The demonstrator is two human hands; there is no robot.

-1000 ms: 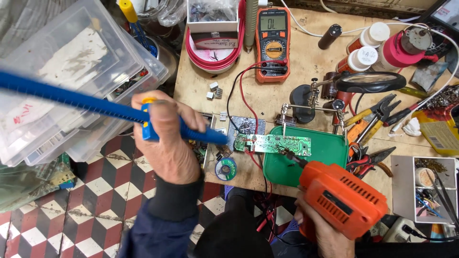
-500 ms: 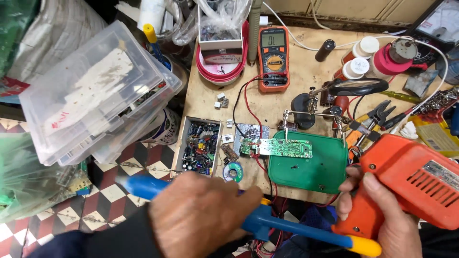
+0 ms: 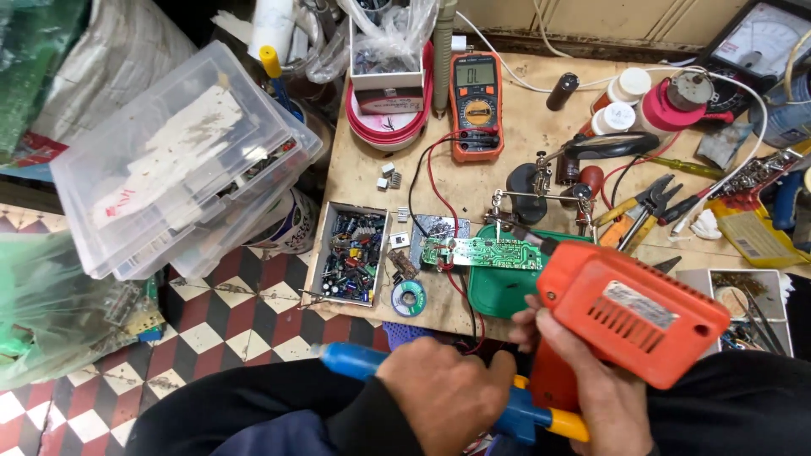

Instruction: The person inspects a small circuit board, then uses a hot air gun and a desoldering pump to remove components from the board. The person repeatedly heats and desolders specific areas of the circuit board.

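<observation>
**Two hands, two tools, one circuit board**

The right hand (image 3: 591,397) is closed around the grip of one orange soldering gun (image 3: 629,317), whose front end is just beside one green circuit board (image 3: 481,252). The board is held above one green tray (image 3: 507,291) by a stand with clips (image 3: 541,190). The left hand (image 3: 443,397) is wrapped around one blue and yellow desoldering pump (image 3: 372,363), which lies across the lap, below the edge of the table (image 3: 524,127).

On the table I count one orange multimeter (image 3: 476,103) with red and black leads, one small box of mixed components (image 3: 351,253), one small roll of solder (image 3: 410,297) and two white-capped bottles (image 3: 621,101). Several pliers (image 3: 646,203) lie to the right of the stand; their number I cannot tell. To the left of the table stands one stack of clear plastic boxes (image 3: 182,160) over the checkered floor (image 3: 236,333).
</observation>
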